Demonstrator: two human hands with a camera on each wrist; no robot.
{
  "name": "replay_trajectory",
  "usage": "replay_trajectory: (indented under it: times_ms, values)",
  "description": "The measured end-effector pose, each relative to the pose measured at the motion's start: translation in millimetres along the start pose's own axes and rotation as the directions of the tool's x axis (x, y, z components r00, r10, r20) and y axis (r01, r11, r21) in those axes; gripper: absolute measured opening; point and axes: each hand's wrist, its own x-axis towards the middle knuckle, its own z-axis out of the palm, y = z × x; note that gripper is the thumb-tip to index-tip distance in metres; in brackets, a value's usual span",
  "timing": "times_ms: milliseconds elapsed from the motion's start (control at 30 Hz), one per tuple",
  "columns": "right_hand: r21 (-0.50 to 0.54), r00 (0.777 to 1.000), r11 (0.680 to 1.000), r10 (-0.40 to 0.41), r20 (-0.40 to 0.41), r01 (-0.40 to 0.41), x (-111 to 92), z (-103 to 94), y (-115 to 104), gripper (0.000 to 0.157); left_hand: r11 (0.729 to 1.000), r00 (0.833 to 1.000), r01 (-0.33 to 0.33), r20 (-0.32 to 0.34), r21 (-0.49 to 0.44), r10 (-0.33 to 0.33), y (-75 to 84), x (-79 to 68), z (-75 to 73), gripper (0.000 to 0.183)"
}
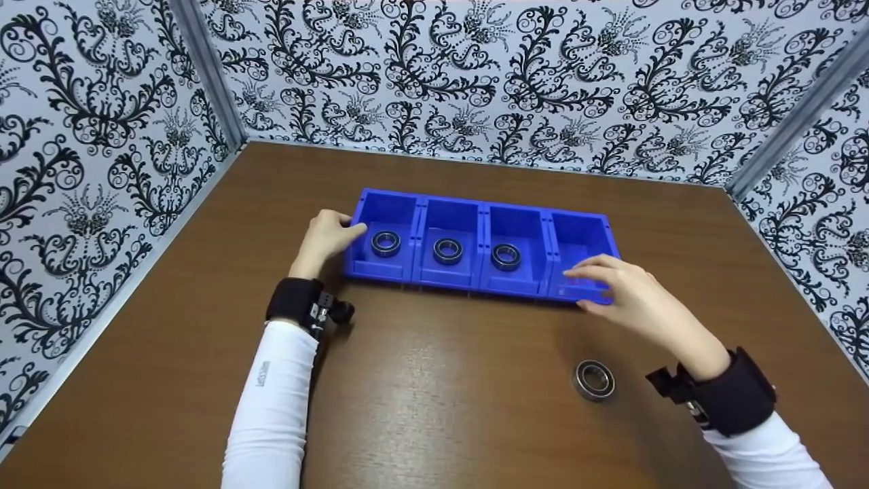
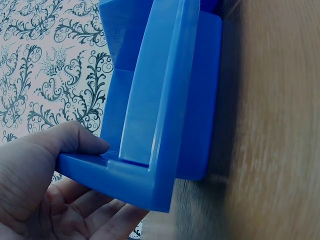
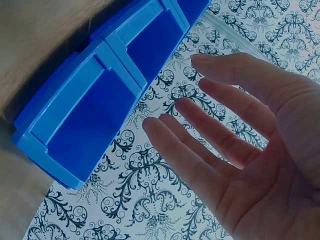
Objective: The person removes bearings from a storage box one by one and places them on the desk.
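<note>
A blue four-compartment bin [image 1: 445,278] lies across the table. My left hand [image 1: 328,234] grips its left end; in the left wrist view the thumb [image 2: 87,142] hooks over the side wall while the other fingers lie along the outside. My right hand [image 1: 628,292] hovers by the right end compartment, fingers spread and holding nothing; the right wrist view shows the gap between thumb and fingers. Ball bearings lie one each in three compartments: a left one [image 1: 385,232], a middle one [image 1: 447,240] and a third one [image 1: 506,247]. The rightmost compartment [image 1: 577,231] shows bare floor.
One more ball bearing [image 1: 577,386] lies on the brown wooden table [image 1: 434,394], in front of the bin and below my right hand. Patterned white-and-black panels [image 1: 434,81] with grey metal posts [image 1: 207,71] stand at the table's back and sides.
</note>
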Motion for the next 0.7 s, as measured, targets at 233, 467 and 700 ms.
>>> replay_trajectory:
  times_ms: [233, 467, 700]
  values:
    - [0.021, 1.000, 1.000, -0.003, 0.005, 0.003, 11, -1.5, 3, 0.040, 1.000, 1.000, -0.011, -0.002, -0.010, 0.011, -1.0, 0.8, 1.0, 0.028]
    - [0.029, 1.000, 0.999, 0.016, 0.012, -0.016, 22, -0.7, 8, 0.040, 1.000, 1.000, -0.022, -0.005, -0.013, 0.022, -1.0, 1.3, 0.9, 0.027]
    - [0.039, 0.999, 0.999, 0.033, 0.030, -0.035, 35, 0.4, 9, 0.038, 1.000, 1.000, -0.020, -0.011, -0.013, 0.020, -0.8, 0.3, -0.5, 0.030]
